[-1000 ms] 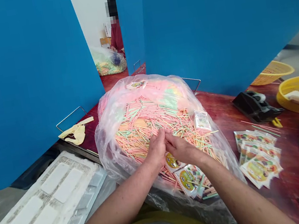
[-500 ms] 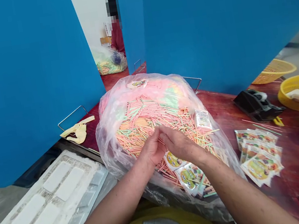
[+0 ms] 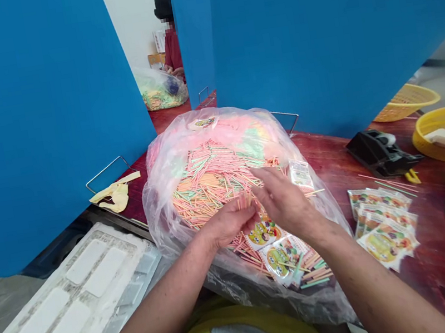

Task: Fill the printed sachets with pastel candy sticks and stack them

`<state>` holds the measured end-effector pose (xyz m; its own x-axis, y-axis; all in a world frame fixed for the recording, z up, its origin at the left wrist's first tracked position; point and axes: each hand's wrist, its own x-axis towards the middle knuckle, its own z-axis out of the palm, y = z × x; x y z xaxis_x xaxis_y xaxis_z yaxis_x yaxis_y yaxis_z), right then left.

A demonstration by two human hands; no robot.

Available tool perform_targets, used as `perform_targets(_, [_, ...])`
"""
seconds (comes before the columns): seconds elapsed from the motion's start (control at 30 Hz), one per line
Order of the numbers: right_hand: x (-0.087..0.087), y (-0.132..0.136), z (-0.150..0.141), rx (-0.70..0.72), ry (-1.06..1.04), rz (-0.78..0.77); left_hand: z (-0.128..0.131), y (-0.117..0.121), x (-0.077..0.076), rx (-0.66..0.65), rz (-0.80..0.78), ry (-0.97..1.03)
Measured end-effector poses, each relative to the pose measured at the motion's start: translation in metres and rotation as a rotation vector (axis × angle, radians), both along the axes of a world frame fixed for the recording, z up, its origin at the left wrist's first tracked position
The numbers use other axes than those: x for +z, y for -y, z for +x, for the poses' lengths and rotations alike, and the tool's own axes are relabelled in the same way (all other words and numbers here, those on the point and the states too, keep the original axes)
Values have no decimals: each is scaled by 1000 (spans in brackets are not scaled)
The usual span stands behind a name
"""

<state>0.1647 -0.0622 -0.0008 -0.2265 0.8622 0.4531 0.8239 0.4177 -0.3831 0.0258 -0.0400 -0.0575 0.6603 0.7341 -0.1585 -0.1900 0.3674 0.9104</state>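
A big clear plastic bag [image 3: 155,199] lies open in front of me, full of thin pink, green and orange sticks [image 3: 203,192]. Over the pile, my left hand [image 3: 227,225] is closed around a small bunch of sticks [image 3: 245,200], whose ends show above the fingers. My right hand [image 3: 285,201] is just to the right of it, fingers stretched out and apart, holding nothing that I can see. Below the hands, printed sachets [image 3: 282,261] rest on the sticks. A white-backed sachet [image 3: 300,175] sits at the pile's right side.
Several printed sachets [image 3: 388,238] lie on the red table [image 3: 322,153], near a black tape dispenser [image 3: 381,152] and a yellow basket [image 3: 427,151]. Blue partitions [image 3: 311,34] enclose the back. A foam box lid [image 3: 60,316] is at left. A person [image 3: 172,50] sits beyond the gap.
My hands, cupped together before, have parted. The right hand has moved right and its fingers have opened; the bunch of sticks now shows in my left hand.
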Motion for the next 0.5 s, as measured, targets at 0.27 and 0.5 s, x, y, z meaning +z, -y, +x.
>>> perform_targets(0.27, [-4,19,-7,175,269,-262,10,11,5,-42,151,-196])
perform_targets(0.5, [-30,58,55,-95,-26,26,18,12,14,170,614,-640])
